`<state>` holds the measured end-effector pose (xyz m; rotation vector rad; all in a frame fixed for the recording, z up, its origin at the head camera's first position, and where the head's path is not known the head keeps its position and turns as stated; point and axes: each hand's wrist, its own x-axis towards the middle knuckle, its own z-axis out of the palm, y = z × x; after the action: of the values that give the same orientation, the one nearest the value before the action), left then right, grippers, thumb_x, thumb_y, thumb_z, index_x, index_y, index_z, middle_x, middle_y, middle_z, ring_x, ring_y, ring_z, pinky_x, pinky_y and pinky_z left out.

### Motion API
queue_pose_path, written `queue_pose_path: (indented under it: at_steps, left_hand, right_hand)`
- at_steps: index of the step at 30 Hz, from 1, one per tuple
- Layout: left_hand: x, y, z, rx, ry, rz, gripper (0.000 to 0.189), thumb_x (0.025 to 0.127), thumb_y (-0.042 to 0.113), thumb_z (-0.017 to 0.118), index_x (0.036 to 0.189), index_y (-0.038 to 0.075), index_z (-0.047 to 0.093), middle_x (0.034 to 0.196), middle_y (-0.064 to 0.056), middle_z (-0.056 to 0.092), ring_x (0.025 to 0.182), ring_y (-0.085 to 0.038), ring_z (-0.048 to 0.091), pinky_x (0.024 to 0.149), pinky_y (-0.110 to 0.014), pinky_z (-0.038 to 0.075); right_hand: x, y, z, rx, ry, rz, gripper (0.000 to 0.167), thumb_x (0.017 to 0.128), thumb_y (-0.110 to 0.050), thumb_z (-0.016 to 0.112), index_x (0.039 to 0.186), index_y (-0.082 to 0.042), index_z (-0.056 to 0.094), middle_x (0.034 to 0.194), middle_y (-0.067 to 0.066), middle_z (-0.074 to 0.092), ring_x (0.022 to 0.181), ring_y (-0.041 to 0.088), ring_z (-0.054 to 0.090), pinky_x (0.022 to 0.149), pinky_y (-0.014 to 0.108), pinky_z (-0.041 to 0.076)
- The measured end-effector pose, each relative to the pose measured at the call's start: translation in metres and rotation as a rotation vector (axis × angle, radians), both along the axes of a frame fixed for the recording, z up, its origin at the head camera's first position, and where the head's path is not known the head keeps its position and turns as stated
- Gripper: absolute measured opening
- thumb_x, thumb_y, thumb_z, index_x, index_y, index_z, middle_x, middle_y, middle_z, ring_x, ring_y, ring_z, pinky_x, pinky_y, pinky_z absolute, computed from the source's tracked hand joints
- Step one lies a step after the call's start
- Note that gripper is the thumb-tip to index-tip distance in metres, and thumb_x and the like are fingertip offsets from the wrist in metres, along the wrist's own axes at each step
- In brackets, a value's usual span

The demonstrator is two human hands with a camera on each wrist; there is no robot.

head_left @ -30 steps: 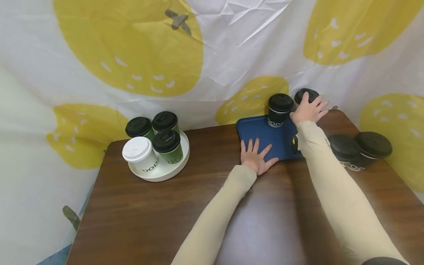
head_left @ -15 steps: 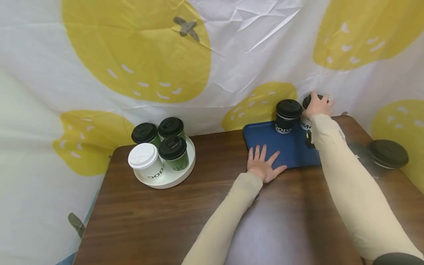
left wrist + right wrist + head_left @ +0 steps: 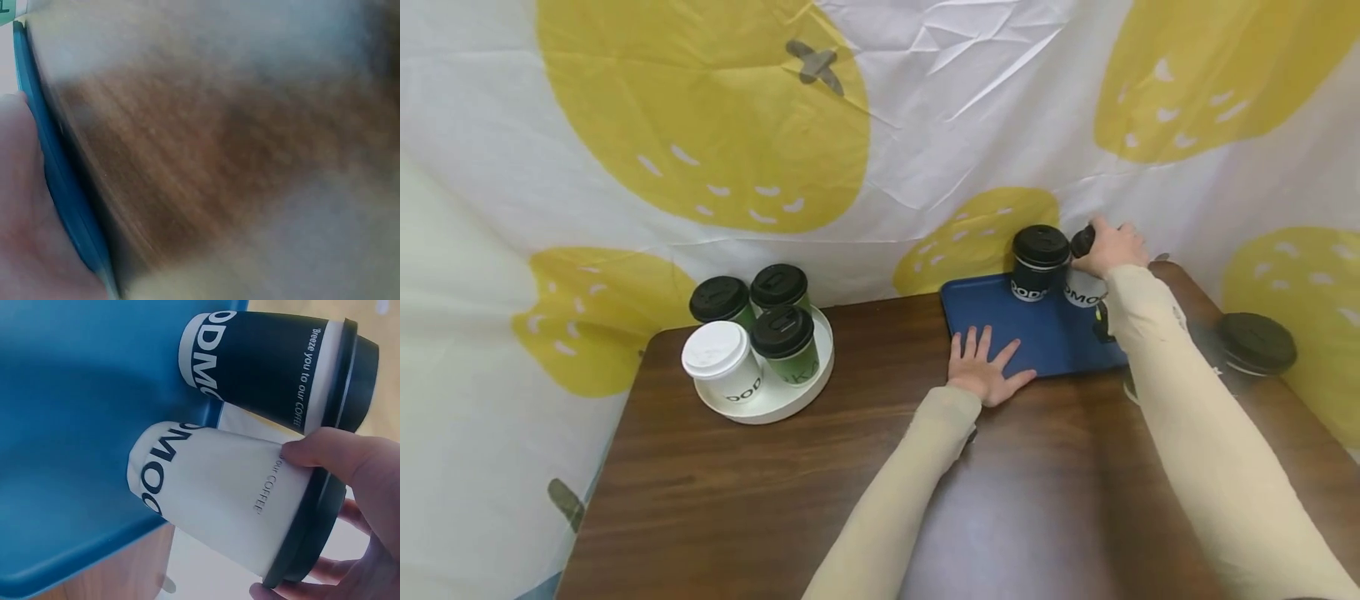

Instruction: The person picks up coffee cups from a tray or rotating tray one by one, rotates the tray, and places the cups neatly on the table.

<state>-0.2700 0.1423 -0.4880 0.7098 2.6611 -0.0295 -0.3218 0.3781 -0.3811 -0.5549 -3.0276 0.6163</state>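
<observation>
My right hand (image 3: pixel 1116 248) grips a white paper coffee cup (image 3: pixel 219 487) with a black lid, at the back right corner of the blue tray (image 3: pixel 1000 312). In the right wrist view the thumb presses the cup's side just below the lid (image 3: pixel 309 528), while the fingers curl round the lid's far side. A black coffee cup (image 3: pixel 1033 271) with a black lid stands close by on the tray. Fingers spread wide, my left hand (image 3: pixel 983 368) rests on the tray's near left edge. The left wrist view shows a blurred strip of the blue rim (image 3: pixel 59 169).
At the left stands a round white tray (image 3: pixel 775 414) bearing a white-lidded cup (image 3: pixel 722 358) and several green cups (image 3: pixel 793 362) with black lids. A large dark cup (image 3: pixel 1255 343) and others, partly hidden by the right sleeve, stand at the right. A patterned cloth (image 3: pixel 880 125) hangs behind.
My right hand's fingers have gone from spread over the lid to curled round it, and the cup's lid now leans left. My left hand stays on the tray edge; the head view shifts slightly.
</observation>
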Motion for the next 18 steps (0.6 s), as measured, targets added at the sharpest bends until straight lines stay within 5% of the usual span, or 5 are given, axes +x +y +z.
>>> queue_pose_path:
  at_steps: [7,14,18]
  left_hand:
    - [-0.012,-0.003,-0.009,-0.036,0.029,-0.005,0.07,0.097,0.083,0.011,0.161,0.056,-0.001,0.177,0.004,-0.008,0.166,-0.024,-0.01,0.134,-0.047,-0.006]
    - [-0.013,-0.009,-0.001,-0.003,0.108,0.001,0.069,0.098,0.082,0.015,0.161,0.056,0.007,0.178,0.005,0.003,0.166,-0.021,0.001,0.135,-0.045,0.0]
    - [-0.022,-0.008,-0.003,-0.019,0.09,-0.001,0.07,0.097,0.083,0.014,0.161,0.056,0.003,0.178,0.005,-0.001,0.166,-0.022,-0.003,0.134,-0.048,-0.003]
  right_hand:
    - [0.001,-0.008,-0.002,0.007,-0.006,0.004,0.082,0.09,-0.03,0.07,0.157,-0.003,0.031,0.143,0.046,0.034,0.133,0.064,0.037,0.106,0.073,0.039]
    - [0.004,-0.019,0.003,0.05,-0.015,0.017,0.077,0.088,-0.031,0.073,0.149,-0.001,0.036,0.137,0.048,0.039,0.127,0.066,0.043,0.101,0.072,0.044]
    - [0.009,-0.026,0.005,0.061,-0.007,0.027,0.078,0.088,-0.032,0.074,0.149,-0.001,0.037,0.136,0.048,0.041,0.126,0.065,0.046,0.099,0.071,0.047]
